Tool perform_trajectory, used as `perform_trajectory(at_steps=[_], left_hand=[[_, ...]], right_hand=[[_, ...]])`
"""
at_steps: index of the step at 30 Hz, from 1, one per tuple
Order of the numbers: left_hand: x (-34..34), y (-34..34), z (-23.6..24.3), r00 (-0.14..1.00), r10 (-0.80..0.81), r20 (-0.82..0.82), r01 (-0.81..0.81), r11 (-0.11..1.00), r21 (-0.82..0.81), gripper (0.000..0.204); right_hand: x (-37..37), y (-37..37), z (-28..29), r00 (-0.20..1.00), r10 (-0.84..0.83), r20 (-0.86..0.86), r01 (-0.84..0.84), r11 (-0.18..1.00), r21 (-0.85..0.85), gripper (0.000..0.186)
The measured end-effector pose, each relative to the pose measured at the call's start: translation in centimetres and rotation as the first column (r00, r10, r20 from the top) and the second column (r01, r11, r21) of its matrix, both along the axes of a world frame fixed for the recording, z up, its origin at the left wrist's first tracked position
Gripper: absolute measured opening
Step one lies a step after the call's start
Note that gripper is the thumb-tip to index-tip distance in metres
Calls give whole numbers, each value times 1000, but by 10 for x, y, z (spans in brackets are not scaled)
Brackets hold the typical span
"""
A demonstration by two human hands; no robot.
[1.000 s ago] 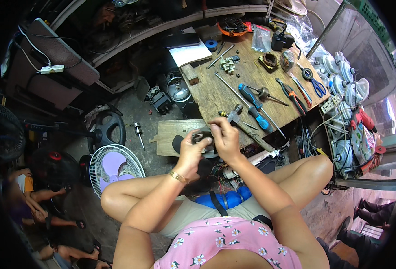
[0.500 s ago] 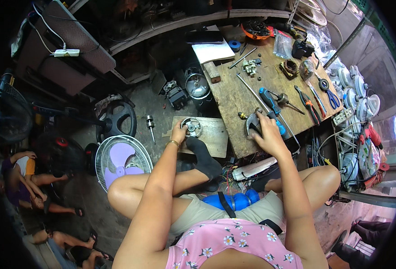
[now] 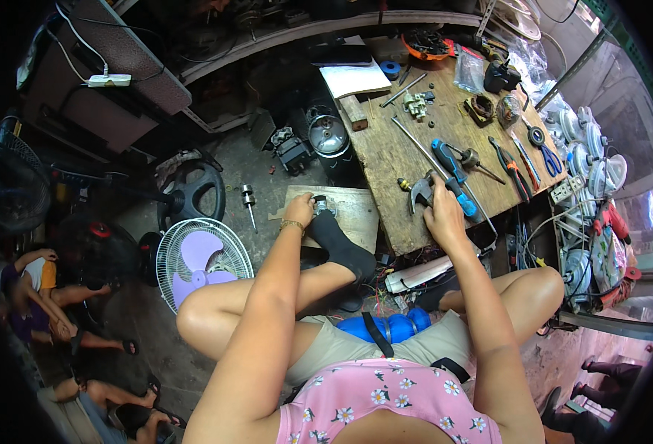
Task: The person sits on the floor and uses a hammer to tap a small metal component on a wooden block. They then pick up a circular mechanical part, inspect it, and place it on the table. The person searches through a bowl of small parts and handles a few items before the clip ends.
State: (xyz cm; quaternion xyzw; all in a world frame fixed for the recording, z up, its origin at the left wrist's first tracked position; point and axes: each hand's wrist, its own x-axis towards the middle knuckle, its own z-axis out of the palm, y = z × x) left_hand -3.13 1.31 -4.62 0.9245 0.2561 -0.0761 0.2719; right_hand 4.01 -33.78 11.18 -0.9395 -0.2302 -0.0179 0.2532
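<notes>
Head view is showing the left hand [image 3: 299, 214] pinning a small metal motor part [image 3: 322, 204] on the wooden board [image 3: 356, 214] while the right hand [image 3: 439, 214] is closing on the hammer [image 3: 419, 191] at the tabletop's [image 3: 385, 155] near edge, so keeping that part steady under firm pressure seems wise.

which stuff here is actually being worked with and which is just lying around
In use:
- left hand on small metal part, on wooden board
- right hand at hammer on workbench

Lying about:
- fan guard
- pliers
- scissors
- notepad
</notes>
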Motion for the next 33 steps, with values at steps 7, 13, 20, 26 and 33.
perform_trajectory(at_steps=[7, 13, 20, 26, 33], left_hand=[[7, -9, 56, 981, -187, 58, 174, 968, 181, 32], [19, -33, 162, 930, -91, 357, 355, 482, -801, 36], [-9, -30, 183, 920, 307, 244, 194, 185, -964, 30], [-10, -15, 157, 839, 505, 203, 139, 162, -977, 18], [-18, 3, 88, 820, 164, 549, 77, 918, -389, 6]], right_hand=[[3, 26, 24, 989, 31, -147, 38, 896, 442, 59], [8, 114, 42, 950, 162, -266, 63, 737, 673, 54], [2, 177, 35, 884, 353, -306, -18, 679, 734, 51], [1, 189, 18, 886, 357, -295, -31, 681, 732, 51], [13, 161, -17, 893, 208, -399, 204, 603, 771, 43]])
